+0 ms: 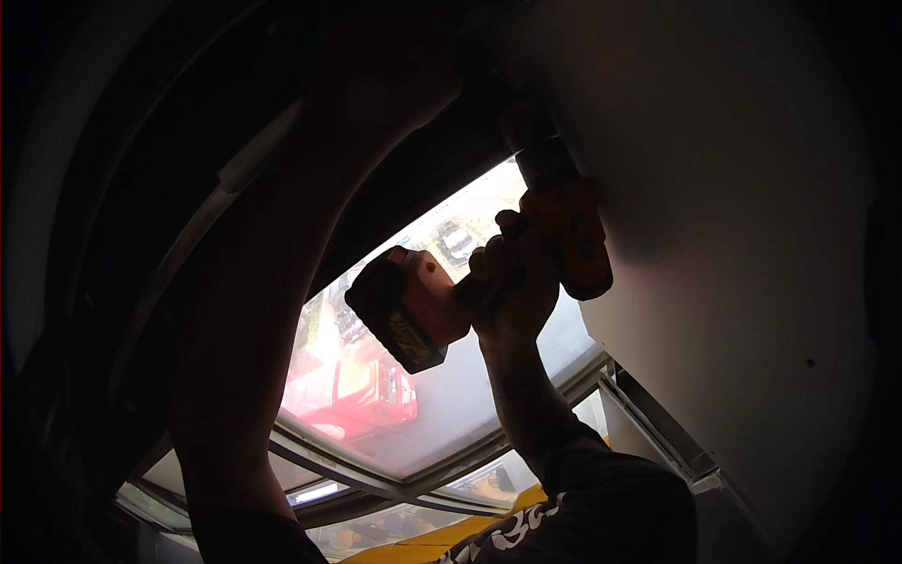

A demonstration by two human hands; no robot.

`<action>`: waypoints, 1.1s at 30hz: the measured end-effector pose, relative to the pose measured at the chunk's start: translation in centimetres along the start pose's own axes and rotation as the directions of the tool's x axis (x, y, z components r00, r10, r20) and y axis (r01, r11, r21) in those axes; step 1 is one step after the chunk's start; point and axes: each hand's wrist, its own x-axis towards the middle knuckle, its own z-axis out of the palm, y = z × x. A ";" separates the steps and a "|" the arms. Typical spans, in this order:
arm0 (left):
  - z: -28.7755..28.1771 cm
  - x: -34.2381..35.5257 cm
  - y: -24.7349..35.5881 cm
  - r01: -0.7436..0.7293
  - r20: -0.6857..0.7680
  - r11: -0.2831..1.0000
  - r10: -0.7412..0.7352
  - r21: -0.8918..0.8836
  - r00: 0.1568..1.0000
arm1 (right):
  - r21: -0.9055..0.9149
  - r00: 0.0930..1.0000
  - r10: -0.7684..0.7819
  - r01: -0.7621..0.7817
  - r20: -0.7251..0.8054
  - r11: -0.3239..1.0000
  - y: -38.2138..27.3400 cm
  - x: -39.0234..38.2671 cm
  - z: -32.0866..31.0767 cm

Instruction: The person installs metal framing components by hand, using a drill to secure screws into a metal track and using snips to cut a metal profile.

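My right hand (520, 293) is wrapped round the grip of a red and black cordless drill (575, 240). Its thick battery pack sticks out to the left, and its dark front end points up toward the shadowed upper edge of a pale panel (723, 254). Whether the drill's tip touches anything is too dark to see. On the left my bare forearm rises steeply, and my left hand (399, 80) is up in deep shadow near the dark overhead part (395, 202). Its fingers cannot be made out, nor anything they might hold.
Behind the drill a bright window (451, 414) shows a red vehicle (362, 395) and a parked car (458, 242) outside. Metal frame bars (404, 491) cross below it. The pale panel fills the right side close to the drill, with a small dark hole (810, 363). Curved dark edges line the left.
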 end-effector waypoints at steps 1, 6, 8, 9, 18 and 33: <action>0.3 0.1 0.2 -0.010 -0.048 0.999 0.009 -0.036 0.999 | -0.037 0.996 -0.042 0.045 0.080 0.998 -0.4 0.5 -0.5; 1.7 0.7 -0.4 -0.046 -0.093 0.999 0.044 -0.014 0.995 | -0.043 0.979 -0.050 0.060 0.198 0.997 -0.2 1.1 -1.7; 2.0 0.6 -0.3 -0.054 -0.104 0.999 0.053 -0.005 0.993 | 0.053 0.966 0.017 -0.031 0.258 0.998 0.1 1.4 -2.1; 2.0 0.4 -0.3 -0.069 -0.136 0.998 0.068 -0.002 0.988 | 0.048 0.966 0.015 -0.029 0.258 0.998 0.2 1.5 -2.2; 2.0 1.1 -0.8 -0.136 -0.146 0.991 0.133 -0.008 0.980 | 0.072 0.961 0.083 -0.106 0.263 0.992 -0.4 2.0 -1.3; 3.4 1.5 -3.0 -0.211 -0.240 0.966 0.172 -0.148 0.956 | 0.095 0.869 0.209 -0.279 0.448 0.956 -0.4 1.8 0.1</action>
